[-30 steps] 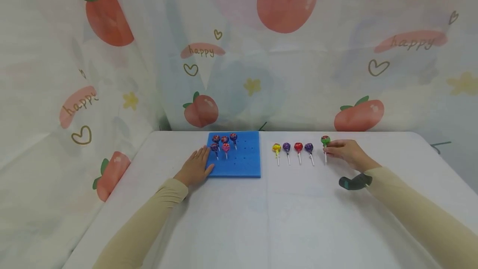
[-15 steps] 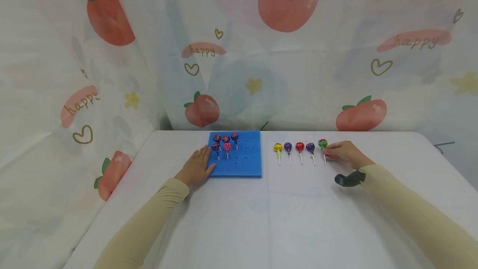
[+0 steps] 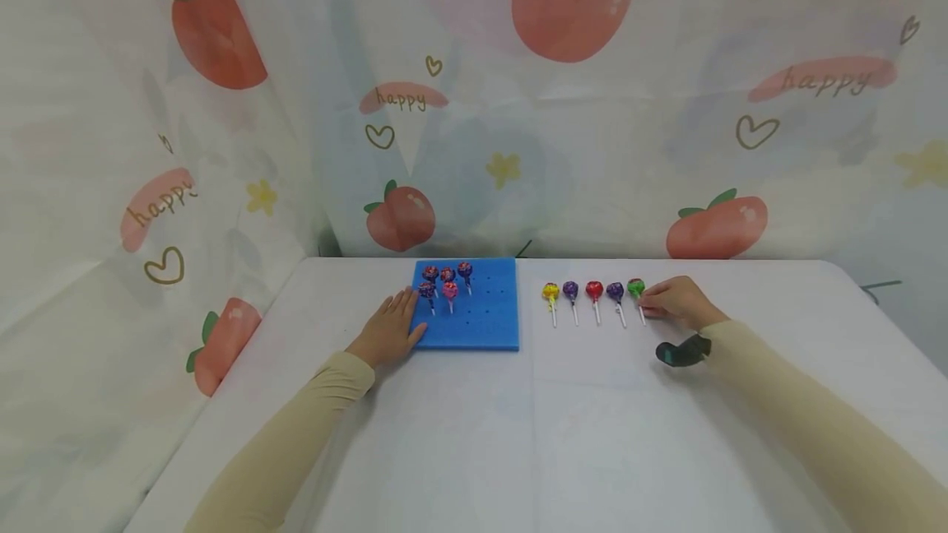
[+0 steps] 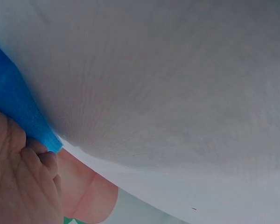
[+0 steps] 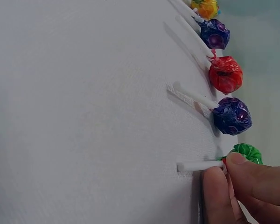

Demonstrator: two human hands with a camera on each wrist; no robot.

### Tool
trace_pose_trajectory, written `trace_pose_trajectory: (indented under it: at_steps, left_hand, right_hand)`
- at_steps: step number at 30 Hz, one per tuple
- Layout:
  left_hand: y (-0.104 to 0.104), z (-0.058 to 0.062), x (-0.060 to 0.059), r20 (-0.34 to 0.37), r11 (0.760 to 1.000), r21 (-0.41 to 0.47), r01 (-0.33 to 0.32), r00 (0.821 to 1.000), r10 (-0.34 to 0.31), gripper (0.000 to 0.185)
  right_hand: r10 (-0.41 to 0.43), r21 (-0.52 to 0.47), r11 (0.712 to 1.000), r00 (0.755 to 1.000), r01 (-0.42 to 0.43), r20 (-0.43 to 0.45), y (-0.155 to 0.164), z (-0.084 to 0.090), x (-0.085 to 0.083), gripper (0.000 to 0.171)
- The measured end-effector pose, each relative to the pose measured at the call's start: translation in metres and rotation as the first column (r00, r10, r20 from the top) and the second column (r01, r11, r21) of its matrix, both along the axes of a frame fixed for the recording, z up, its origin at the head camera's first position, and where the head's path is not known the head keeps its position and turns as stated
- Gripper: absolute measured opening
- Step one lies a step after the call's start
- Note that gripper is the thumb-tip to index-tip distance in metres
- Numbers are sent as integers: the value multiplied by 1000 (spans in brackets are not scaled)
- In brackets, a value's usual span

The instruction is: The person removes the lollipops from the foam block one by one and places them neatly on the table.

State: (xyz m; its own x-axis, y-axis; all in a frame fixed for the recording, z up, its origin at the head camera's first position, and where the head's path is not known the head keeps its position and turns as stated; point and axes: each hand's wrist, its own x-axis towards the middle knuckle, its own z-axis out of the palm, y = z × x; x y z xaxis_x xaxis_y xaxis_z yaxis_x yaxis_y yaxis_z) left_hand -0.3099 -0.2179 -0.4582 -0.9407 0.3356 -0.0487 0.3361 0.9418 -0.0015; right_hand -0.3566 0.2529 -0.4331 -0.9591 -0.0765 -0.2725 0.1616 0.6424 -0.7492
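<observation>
My right hand (image 3: 677,301) pinches a green-wrapped lollipop (image 5: 248,153) just below its candy head, between thumb and fingertips. The white stick lies close over the tablecloth in the right wrist view. Left of it lie a purple lollipop (image 3: 615,293), a red one (image 3: 594,292), another purple one (image 3: 570,290) and a yellow one (image 3: 550,293), in a row with heads toward the back. My left hand (image 3: 387,326) rests with fairly straight fingers along the left edge of a blue foam board (image 3: 489,331). Several lollipops, including a pink one (image 3: 450,292), stand upright in the board's holes.
A white cloth covers the table (image 3: 459,434). Behind it hangs a white curtain (image 3: 592,155) printed with fruit and hearts. A dark strap end (image 3: 683,351) sticks out from the right sleeve at the wrist.
My right hand has moved left with the green lollipop and lowered it beside the nearest purple one, its head now tilted left. The left hand stays on the board's edge.
</observation>
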Motion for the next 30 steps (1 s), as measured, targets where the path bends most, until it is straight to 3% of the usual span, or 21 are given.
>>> trace_pose_trajectory:
  at_steps: [4,11,30]
  left_hand:
    - [0,0,0,3,1000,5,-9,1000,9,67]
    - [-1,0,0,11,1000,1,-9,1000,9,68]
    - [-1,-2,0,-8,1000,29,7,1000,-7,68]
  right_hand:
    - [-10,50,999,999,12,-35,-2,-3,-1,39]
    - [-10,125,992,1000,12,-20,0,-4,-1,41]
    - [-44,86,995,999,42,21,2,-2,6,43]
